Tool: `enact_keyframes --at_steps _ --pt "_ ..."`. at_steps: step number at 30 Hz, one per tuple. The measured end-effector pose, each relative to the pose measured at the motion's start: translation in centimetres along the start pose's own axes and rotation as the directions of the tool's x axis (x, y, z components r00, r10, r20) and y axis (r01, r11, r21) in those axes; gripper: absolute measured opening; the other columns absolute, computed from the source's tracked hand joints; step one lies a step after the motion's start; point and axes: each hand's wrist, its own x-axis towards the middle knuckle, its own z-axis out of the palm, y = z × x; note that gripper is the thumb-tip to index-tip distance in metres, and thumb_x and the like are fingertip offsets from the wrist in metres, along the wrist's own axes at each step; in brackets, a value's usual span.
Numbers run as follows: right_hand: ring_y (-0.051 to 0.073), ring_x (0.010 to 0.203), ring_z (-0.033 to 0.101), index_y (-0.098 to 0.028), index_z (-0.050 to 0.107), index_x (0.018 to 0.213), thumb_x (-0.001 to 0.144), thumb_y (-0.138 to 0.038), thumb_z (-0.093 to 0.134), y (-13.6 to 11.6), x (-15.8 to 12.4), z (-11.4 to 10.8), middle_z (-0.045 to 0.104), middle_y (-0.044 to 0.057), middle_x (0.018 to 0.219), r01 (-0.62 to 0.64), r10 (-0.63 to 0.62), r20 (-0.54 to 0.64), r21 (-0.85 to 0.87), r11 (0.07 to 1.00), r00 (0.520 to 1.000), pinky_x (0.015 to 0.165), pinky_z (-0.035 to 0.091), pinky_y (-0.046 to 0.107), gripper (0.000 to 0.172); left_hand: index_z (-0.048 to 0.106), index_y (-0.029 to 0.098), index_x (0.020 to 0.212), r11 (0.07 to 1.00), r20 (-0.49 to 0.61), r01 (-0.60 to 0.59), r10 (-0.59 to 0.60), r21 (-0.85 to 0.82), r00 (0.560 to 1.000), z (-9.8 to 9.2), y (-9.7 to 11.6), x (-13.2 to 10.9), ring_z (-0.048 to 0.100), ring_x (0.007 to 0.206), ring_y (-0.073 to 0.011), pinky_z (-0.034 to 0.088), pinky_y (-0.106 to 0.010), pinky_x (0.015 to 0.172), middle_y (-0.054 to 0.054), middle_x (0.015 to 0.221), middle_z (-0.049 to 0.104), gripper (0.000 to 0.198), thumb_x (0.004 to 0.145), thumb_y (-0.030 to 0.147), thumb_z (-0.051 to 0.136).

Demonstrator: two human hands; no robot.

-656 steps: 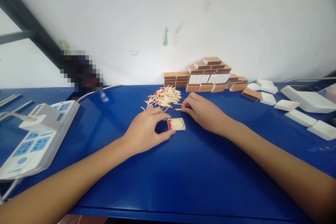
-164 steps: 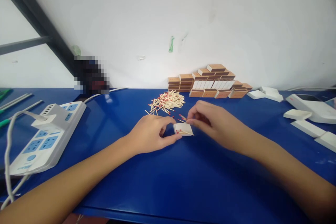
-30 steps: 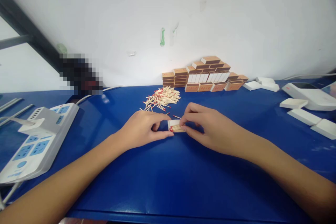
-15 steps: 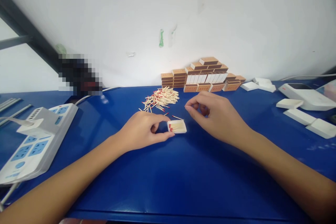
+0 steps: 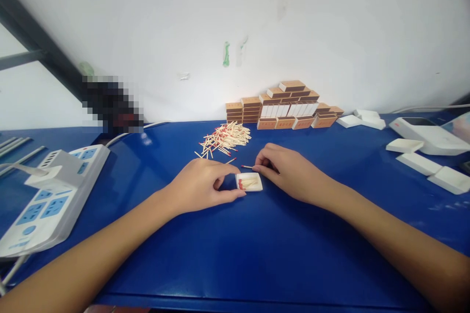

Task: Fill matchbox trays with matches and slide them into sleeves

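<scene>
My left hand grips the left end of a small white matchbox tray between thumb and forefinger. Several red-headed matches lie inside it, heads to the left. Just beyond the tray, my right hand has thumb and fingertips closed on the pale end of a single match, whose red head points left. A second loose match rests close by. Farther back sits a heap of matches.
Stacked brown matchboxes stand against the wall. White trays and a white device lie on the right of the blue table. A power strip with a plugged-in adapter occupies the left.
My right hand has come down and left, and its fingertips have closed on the single match. The tray and my left hand have shifted slightly nearer and right.
</scene>
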Motion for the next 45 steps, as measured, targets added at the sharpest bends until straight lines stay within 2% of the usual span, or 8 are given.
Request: enact_keyframes --at_steps 5,11,19,25,29,37,41,45 --pt "0.018 0.079 0.059 -0.022 0.063 0.092 0.103 -0.034 0.057 -0.4 -0.5 -1.1 0.063 0.004 0.093 0.082 -0.079 -0.077 0.041 0.996 0.994 0.069 0.044 0.031 0.017 0.077 0.023 0.114 1.000 -0.010 0.017 -0.016 0.027 1.000 0.0 -0.5 0.0 0.055 0.053 -0.0092 0.038 -0.023 0.055 0.006 0.062 0.062 0.034 0.090 0.047 0.075" --pt "0.017 0.080 0.060 -0.022 0.064 0.095 0.102 -0.023 0.055 -1.3 -1.0 -1.0 0.064 0.004 0.098 0.167 -0.170 0.050 0.053 0.985 0.984 0.069 0.045 0.030 0.011 0.076 0.022 0.113 0.999 -0.025 -0.006 0.007 0.043 1.000 0.2 -0.6 0.0 0.056 0.053 -0.0091 0.037 -0.023 0.054 0.007 0.062 0.061 0.033 0.091 0.047 0.074" --pt "0.016 0.075 0.056 -0.022 0.064 0.093 0.100 -0.024 0.058 -1.2 -0.7 -1.3 0.062 0.004 0.090 0.161 -0.157 -0.195 0.004 0.987 0.968 0.067 0.043 0.031 0.010 0.076 0.021 0.112 0.996 -0.109 -0.009 0.019 0.090 0.994 -0.7 -0.8 0.0 0.055 0.052 -0.0092 0.037 -0.022 0.055 0.006 0.060 0.060 0.034 0.091 0.047 0.074" --pt "0.016 0.072 0.055 -0.022 0.064 0.089 0.098 -0.024 0.059 -0.6 -0.5 -1.3 0.061 0.004 0.087 0.143 -0.144 -0.256 -0.021 0.989 0.956 0.066 0.041 0.032 0.011 0.077 0.020 0.111 0.995 -0.167 0.029 -0.013 0.093 0.986 -1.6 -1.2 0.1 0.053 0.052 -0.0090 0.036 -0.021 0.053 0.006 0.057 0.057 0.033 0.090 0.046 0.076" --pt "0.016 0.073 0.056 -0.021 0.066 0.091 0.098 -0.023 0.059 -0.2 0.3 -0.6 0.062 0.004 0.089 0.119 -0.117 -0.192 -0.003 0.993 0.974 0.068 0.042 0.031 0.010 0.078 0.020 0.110 0.993 -0.205 0.035 -0.012 0.109 0.979 -2.7 -1.8 0.3 0.051 0.050 -0.0082 0.037 -0.021 0.053 0.006 0.058 0.059 0.035 0.088 0.046 0.077" --pt "0.018 0.091 0.059 -0.023 0.067 0.111 0.096 -0.023 0.065 -1.5 3.5 1.8 0.059 0.006 0.110 0.252 -0.251 -0.022 0.088 0.964 0.968 0.082 0.047 0.033 0.015 0.078 0.019 0.099 0.967 -0.309 0.160 -0.093 0.198 0.947 -5.4 -3.9 0.4 0.046 0.047 -0.0080 0.035 -0.023 0.052 0.006 0.053 0.056 0.033 0.089 0.050 0.074" --pt "0.021 0.097 0.059 -0.020 0.064 0.099 0.098 -0.021 0.062 -2.2 3.8 1.8 0.059 0.007 0.107 0.228 -0.232 0.038 0.093 0.969 0.972 0.087 0.047 0.036 0.002 0.078 0.018 0.100 0.950 -0.322 0.171 -0.081 0.262 0.943 -5.4 -4.7 0.3 0.047 0.047 -0.0092 0.034 -0.024 0.054 0.005 0.053 0.056 0.035 0.090 0.052 0.072" --pt "0.022 0.096 0.058 -0.020 0.060 0.093 0.101 -0.020 0.055 -2.2 3.3 1.2 0.060 0.008 0.104 0.203 -0.205 0.053 0.041 0.978 0.977 0.085 0.047 0.037 0.009 0.078 0.019 0.103 0.935 -0.272 0.164 -0.077 0.313 0.959 -4.8 -4.8 0.2 0.051 0.050 -0.0106 0.033 -0.025 0.054 0.004 0.057 0.060 0.036 0.090 0.052 0.072"
